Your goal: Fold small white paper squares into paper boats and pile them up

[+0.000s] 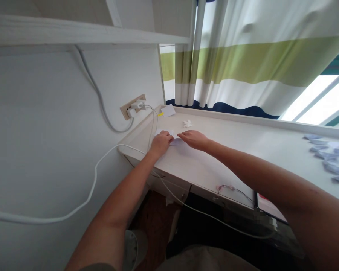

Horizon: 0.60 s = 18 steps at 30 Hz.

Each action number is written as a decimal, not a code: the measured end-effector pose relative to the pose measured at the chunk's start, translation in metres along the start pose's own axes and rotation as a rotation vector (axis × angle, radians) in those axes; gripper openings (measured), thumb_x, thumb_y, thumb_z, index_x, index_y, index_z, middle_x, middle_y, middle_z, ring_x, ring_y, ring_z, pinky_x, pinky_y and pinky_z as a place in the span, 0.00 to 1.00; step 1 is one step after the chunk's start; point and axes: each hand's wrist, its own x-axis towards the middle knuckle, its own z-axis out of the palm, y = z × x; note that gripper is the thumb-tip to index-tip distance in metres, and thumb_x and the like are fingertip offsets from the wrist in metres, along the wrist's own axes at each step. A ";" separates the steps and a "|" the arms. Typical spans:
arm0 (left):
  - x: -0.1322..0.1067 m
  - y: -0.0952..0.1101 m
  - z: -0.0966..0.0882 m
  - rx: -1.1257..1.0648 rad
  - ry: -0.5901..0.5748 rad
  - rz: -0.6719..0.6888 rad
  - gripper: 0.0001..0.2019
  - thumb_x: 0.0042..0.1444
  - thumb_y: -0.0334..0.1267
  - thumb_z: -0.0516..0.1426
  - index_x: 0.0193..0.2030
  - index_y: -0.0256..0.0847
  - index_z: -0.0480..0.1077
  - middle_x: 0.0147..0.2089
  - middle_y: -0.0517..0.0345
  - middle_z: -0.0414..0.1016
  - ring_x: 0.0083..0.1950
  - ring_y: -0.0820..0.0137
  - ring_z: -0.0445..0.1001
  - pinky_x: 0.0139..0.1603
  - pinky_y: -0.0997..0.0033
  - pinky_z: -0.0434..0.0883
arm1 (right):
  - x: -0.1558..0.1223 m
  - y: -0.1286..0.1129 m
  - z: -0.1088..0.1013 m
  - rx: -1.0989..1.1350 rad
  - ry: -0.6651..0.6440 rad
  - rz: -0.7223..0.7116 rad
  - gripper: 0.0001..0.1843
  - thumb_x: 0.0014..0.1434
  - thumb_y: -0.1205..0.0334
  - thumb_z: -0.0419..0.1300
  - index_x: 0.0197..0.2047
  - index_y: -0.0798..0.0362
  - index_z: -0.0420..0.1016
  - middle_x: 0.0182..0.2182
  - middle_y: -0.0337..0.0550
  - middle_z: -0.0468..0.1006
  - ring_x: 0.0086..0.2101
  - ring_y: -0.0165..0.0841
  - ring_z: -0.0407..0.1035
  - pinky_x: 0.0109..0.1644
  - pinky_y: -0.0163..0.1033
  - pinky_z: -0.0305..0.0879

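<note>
A small piece of white paper [174, 142] lies at the left end of the white desk, between my two hands. My left hand [161, 143] is closed over the paper's left part, its fingers curled and pressed on it. At the right edge of the paper is my right hand [194, 139], fingers held together around that edge. The hands partly hide the sheet, so its full shape does not show. Just behind them sits a crumpled white scrap [187, 124]. A white card or paper [168, 110] rests in the back corner beside a bit of yellow.
White plugs fill a wall outlet [132, 106]; a white cable [96, 169] crosses in front of the desk [234, 131]. Several bluish-grey folded pieces [332, 158] lie at right. A phone or tablet [271, 207] with a beaded strap [226, 187] is at the front edge.
</note>
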 end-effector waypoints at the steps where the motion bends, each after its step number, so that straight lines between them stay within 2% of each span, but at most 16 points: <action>1: 0.000 -0.001 -0.001 0.012 0.019 0.020 0.11 0.72 0.33 0.59 0.48 0.42 0.85 0.56 0.45 0.83 0.63 0.56 0.79 0.63 0.58 0.75 | -0.001 0.001 0.002 0.018 0.006 -0.007 0.18 0.76 0.76 0.53 0.64 0.62 0.75 0.52 0.63 0.85 0.50 0.46 0.81 0.48 0.44 0.69; 4: 0.003 -0.002 0.000 -0.008 0.021 0.067 0.10 0.70 0.31 0.60 0.45 0.42 0.84 0.58 0.46 0.83 0.63 0.57 0.79 0.64 0.59 0.75 | -0.004 0.006 0.011 0.062 0.013 -0.002 0.20 0.76 0.76 0.52 0.64 0.60 0.77 0.54 0.62 0.84 0.52 0.46 0.81 0.53 0.45 0.70; 6: 0.005 -0.001 0.002 -0.049 -0.027 0.124 0.09 0.71 0.32 0.59 0.47 0.43 0.84 0.57 0.47 0.84 0.62 0.57 0.81 0.65 0.59 0.75 | -0.008 0.010 0.017 0.077 0.010 0.006 0.20 0.76 0.75 0.52 0.65 0.59 0.77 0.55 0.61 0.84 0.53 0.46 0.81 0.56 0.46 0.70; 9: 0.006 0.002 0.007 -0.066 -0.096 0.163 0.11 0.74 0.34 0.57 0.54 0.42 0.81 0.55 0.46 0.86 0.58 0.57 0.83 0.62 0.60 0.76 | -0.014 0.016 0.024 0.099 0.008 -0.007 0.20 0.77 0.73 0.53 0.66 0.55 0.78 0.56 0.57 0.85 0.54 0.45 0.81 0.62 0.49 0.69; 12: 0.007 0.009 0.009 0.020 -0.116 0.141 0.16 0.76 0.36 0.54 0.64 0.42 0.78 0.52 0.43 0.87 0.53 0.56 0.85 0.57 0.60 0.76 | -0.019 0.020 0.028 0.128 0.009 0.011 0.19 0.77 0.68 0.57 0.67 0.56 0.78 0.59 0.59 0.84 0.58 0.47 0.80 0.67 0.51 0.67; 15: 0.009 0.019 0.008 0.116 -0.120 0.129 0.22 0.76 0.39 0.57 0.74 0.47 0.72 0.54 0.42 0.87 0.54 0.53 0.86 0.57 0.58 0.76 | -0.026 0.024 0.028 0.140 -0.014 0.043 0.21 0.75 0.65 0.61 0.68 0.58 0.78 0.61 0.62 0.83 0.61 0.49 0.78 0.70 0.54 0.65; 18: 0.012 0.031 0.008 0.105 -0.122 0.098 0.26 0.73 0.41 0.61 0.76 0.53 0.71 0.54 0.46 0.88 0.54 0.53 0.85 0.55 0.60 0.76 | -0.038 0.029 0.027 0.142 -0.036 0.055 0.22 0.74 0.65 0.62 0.68 0.58 0.78 0.63 0.62 0.82 0.62 0.49 0.78 0.73 0.55 0.62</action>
